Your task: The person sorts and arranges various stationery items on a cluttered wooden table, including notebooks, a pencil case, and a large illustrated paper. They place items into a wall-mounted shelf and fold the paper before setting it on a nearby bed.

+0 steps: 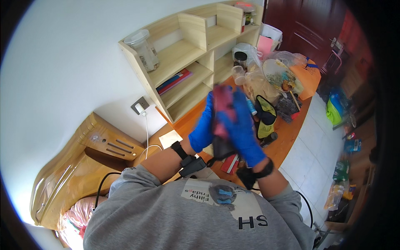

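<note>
Both hands wear blue gloves and are raised above the orange-brown desktop. Between them is a black-and-red item, blurred, with a dark lower end; its exact kind cannot be made out. My left hand grips its left side. Against the right side is my right hand, its thumb lying across the red face. Beneath the hands, a red-and-white packet shows in part. Just right of them are a black-and-yellow eye-mask-shaped item and a dark cylindrical container.
A wooden shelf unit holding a clear plastic jar stands against the wall. Plastic bags, a patterned plate and an orange sheet crowd the desk's far end. A white charger with a cable is plugged in at left.
</note>
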Motion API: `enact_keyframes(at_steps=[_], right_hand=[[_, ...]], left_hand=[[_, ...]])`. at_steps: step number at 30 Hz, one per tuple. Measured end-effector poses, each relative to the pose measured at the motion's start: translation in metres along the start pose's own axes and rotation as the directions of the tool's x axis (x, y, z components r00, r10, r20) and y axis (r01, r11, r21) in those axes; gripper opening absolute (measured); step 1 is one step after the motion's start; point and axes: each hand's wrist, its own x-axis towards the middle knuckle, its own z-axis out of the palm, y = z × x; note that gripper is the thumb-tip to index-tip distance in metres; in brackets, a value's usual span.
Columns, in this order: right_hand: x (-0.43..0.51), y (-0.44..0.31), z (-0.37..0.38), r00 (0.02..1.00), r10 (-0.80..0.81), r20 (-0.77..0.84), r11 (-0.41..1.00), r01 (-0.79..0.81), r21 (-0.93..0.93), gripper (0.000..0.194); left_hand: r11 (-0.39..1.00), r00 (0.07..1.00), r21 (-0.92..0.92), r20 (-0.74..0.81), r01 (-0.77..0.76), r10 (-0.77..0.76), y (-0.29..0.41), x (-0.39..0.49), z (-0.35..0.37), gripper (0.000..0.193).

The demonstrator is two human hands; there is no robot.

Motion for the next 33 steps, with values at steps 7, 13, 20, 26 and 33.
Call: enact_keyframes(at_steps=[7,13,20,26,33], right_hand=[[0.020,0.021,0.022,0.993,-0.118,0.010,0.989,0.119,-0.094,0.060],[0.037,0.090,-0.011,0.808,0.306,0.504,0.170,-0.567,0.806,0.045],[-0.021,0.108,0.008,0.787,0.454,0.419,-0.283,-0.318,0.905,0.031],[-0.035,0.103,0.028,0.927,0.031,0.373,0.056,-0.374,0.926,0.040],[0.010,0.068,0.065,0.964,0.260,0.053,0.930,-0.265,0.256,0.068]], left_hand=[[0.954,0.929,-0.177,-0.241,0.243,-0.282,-0.007,-0.012,-0.014,0.057],[0.947,0.956,0.141,-0.098,0.288,-0.276,-0.003,-0.018,0.006,0.053],[0.637,0.901,0.678,-0.429,0.366,-0.061,0.001,0.015,-0.009,0.055],[0.882,0.947,0.394,-0.283,0.259,-0.152,-0.021,0.013,-0.014,0.070],[0.951,0.934,0.142,-0.276,0.274,-0.228,-0.027,-0.007,0.000,0.061]])
